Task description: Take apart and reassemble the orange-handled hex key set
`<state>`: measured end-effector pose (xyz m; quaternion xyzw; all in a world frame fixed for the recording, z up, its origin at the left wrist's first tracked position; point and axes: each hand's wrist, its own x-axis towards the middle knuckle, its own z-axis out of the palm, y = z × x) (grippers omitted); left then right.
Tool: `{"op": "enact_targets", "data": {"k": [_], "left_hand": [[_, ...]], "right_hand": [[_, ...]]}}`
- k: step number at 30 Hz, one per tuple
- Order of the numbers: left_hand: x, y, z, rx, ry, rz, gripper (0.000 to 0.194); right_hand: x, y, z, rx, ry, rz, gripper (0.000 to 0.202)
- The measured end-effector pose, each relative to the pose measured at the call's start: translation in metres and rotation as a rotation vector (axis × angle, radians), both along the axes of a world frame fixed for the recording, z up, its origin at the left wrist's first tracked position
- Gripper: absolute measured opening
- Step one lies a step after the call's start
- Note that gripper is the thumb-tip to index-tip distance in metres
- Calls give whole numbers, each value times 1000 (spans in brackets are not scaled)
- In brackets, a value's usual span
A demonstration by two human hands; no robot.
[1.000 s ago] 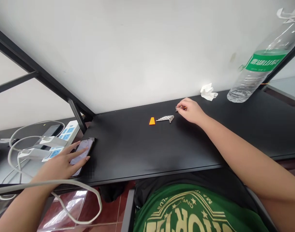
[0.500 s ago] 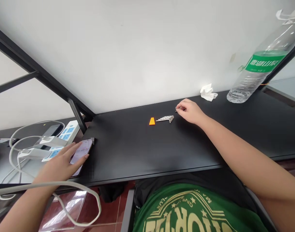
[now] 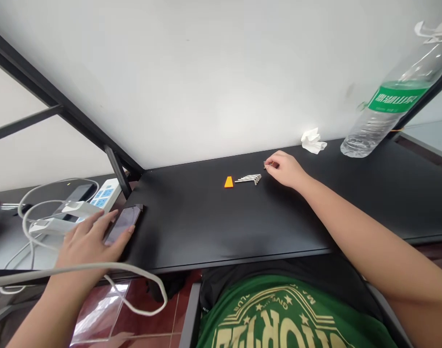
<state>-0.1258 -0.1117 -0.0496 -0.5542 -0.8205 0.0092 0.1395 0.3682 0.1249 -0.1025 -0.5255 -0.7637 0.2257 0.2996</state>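
Observation:
At the left end of the black desk, my left hand (image 3: pixel 88 241) rests with spread fingers over the edge of a phone (image 3: pixel 123 224), thumb on its near side. Toward the back of the desk, my right hand (image 3: pixel 285 168) has its fingertips pinched at some small metal pieces (image 3: pixel 266 165), mostly hidden by the fingers. Just left of it several L-shaped metal keys (image 3: pixel 250 179) lie in a row, graded in length. An orange wedge-shaped piece (image 3: pixel 228 182) lies flat beside their left end.
A large clear bottle (image 3: pixel 383 108) with a green label and a crumpled white tissue (image 3: pixel 313 140) stand along the wall. On the left are a power strip (image 3: pixel 110 189), white chargers, looping cables (image 3: pixel 148 278) and another phone (image 3: pixel 81 193). Black frame bars rise at both sides.
My left hand has shifted slightly, and the phone's screen has dimmed and lost its visible digits. The white cable in front has swung right. My right hand stays at the same pieces.

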Motion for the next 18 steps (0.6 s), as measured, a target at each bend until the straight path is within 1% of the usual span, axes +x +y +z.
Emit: {"op": "enact_targets", "data": {"k": [4,5,7,8,10,12,14,16,18], "left_hand": [[-9,2,4,-59,-14,62,70],[-7,3,5,-56,-32,43,68],[8,8,8,-9,-128,-64,61],[22,13,9,19,-212,-135,55],[59,28,12,39,-398,-319,45],[103,52,13,42,-497,-480,42],[144,85,10,-26,-585,-637,42],[173,120,3,-78,-571,-709,43],[188,151,-8,-93,-488,-708,50]], "right_hand": [[0,-1,-1,-7,-13,18,11],[0,-1,-1,-9,-16,15,11],[-1,-1,0,-12,-35,17,11],[-3,-1,0,-13,-54,29,11],[-7,-3,0,4,-116,79,10],[-11,-6,0,41,-188,144,10],[-15,-10,-1,48,-233,190,10],[-16,-14,-2,9,-248,222,7],[-15,-15,-4,-8,-258,216,6]]}}
